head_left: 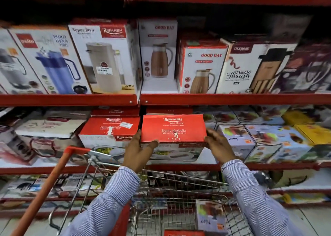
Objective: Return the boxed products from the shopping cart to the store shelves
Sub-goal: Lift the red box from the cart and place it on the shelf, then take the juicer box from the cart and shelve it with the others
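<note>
Striped blue-and-white sleeves (250, 196) run up from the bottom edge, both my arms reaching over the wire shopping cart (179, 196) with its orange handle (53, 178). Inside the cart a box marked "Juicer" (208, 216) stands on end against the right-hand mesh, and the red top of another box (184, 233) shows at the lower edge.

My left hand (138, 153) and right hand (217, 146) grasp the casserole box (172, 128) by its two ends, left thumb hooked over the front top edge, right fingers flat along the side. Its glossy red cardboard lid reads "Rishabh", "Sigma Marbella", "Insulated Casserole" and "1700"; the white front panel carries a photograph of the dish. It sits at the front of the middle shelf (268, 166), just beside a matching Rishabh box (109, 131) on its left, which bears a white price sticker. Right of my box, juicer boxes (238, 139) are packed edge to edge, so the slot it fills is tight on both sides.

On the upper red metal shelf (215, 98) stand tall cartons: "Super Rivo" by Rishabh (105, 56), two "Good Day" jug boxes (200, 65), one further back than the other, and "Neo Thrush" by Trueware (250, 67). A carton with a blue jug (48, 60) leans at the left; its print is too blurred to read surely.
</note>
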The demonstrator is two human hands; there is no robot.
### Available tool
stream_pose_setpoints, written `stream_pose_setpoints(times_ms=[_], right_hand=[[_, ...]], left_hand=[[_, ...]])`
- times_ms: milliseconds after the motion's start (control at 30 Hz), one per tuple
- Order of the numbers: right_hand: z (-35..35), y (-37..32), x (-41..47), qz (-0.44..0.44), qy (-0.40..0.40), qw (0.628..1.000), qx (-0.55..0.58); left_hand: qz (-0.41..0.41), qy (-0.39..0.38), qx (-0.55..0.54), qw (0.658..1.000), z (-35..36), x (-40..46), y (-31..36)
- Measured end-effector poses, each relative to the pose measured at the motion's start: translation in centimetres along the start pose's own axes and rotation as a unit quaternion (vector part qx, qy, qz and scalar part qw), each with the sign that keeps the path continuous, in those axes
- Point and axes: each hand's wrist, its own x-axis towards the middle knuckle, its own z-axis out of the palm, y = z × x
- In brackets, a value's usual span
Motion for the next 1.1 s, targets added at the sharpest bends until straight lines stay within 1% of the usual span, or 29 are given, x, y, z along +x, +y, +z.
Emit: stream_pose_setpoints(times_ms=[67, 133, 233, 333, 433, 533, 633, 700, 800, 833, 933, 1000, 1033, 1100], right_hand=[[0.7, 1.4, 1.6, 0.013, -0.008, 1.0, -0.016], [1.3, 2.6, 2.9, 0.031, -0.021, 0.999, -0.027], [2.0, 3.4, 4.0, 0.056, -0.046, 0.997, -0.023], [2.2, 4.1, 5.0, 0.063, -0.057, 0.996, -0.012], [2.3, 3.4, 5.3, 0.066, -0.06, 0.996, 0.005], [2.3, 2.8, 5.4, 0.054, -0.088, 0.995, -0.003], [2.0, 2.6, 5.1, 0.045, -0.118, 0.992, -0.006], [1.7, 2.8, 4.5, 0.032, -0.142, 0.989, 0.006], [1.4, 3.7, 3.6, 0.02, -0.151, 0.988, 0.024], [1.2, 4.1, 3.0, 0.023, -0.15, 0.988, 0.026], [0.2, 6.6, 0.5, 0.021, -0.115, 0.993, 0.021], [-0.6, 8.8, -1.5, 0.021, -0.094, 0.995, -0.003], [-1.1, 10.1, -2.5, 0.014, -0.085, 0.996, -0.04], [-2.3, 12.9, -3.8, -0.021, -0.072, 0.983, -0.17]], left_hand=[[-0.03, -0.004, -0.022, 0.999, 0.7, 0.9, -0.6], [-0.044, -0.005, -0.037, 0.998, 1.2, 1.7, -1.2], [-0.042, -0.022, -0.043, 0.998, 1.6, 2.7, -2.0], [-0.039, -0.036, -0.041, 0.998, 1.5, 3.2, -2.4], [-0.026, -0.036, -0.017, 0.999, 1.3, 3.8, -2.6], [-0.022, -0.039, 0.025, 0.999, 1.7, 4.3, -2.8], [-0.014, -0.01, 0.058, 0.998, 2.4, 4.2, -3.2], [-0.004, -0.003, 0.052, 0.999, 2.8, 4.1, -3.7], [0.005, 0.021, 0.035, 0.999, 3.3, 3.8, -4.5], [0.021, 0.031, 0.048, 0.998, 3.5, 3.3, -4.6], [0.112, 0.074, 0.131, 0.982, 4.4, 1.3, -5.8], [0.143, 0.05, 0.189, 0.97, 5.7, -0.2, -7.0], [0.152, 0.028, 0.222, 0.963, 6.6, -1.0, -7.9], [0.18, -0.011, 0.292, 0.939, 8.6, -2.3, -9.4]])
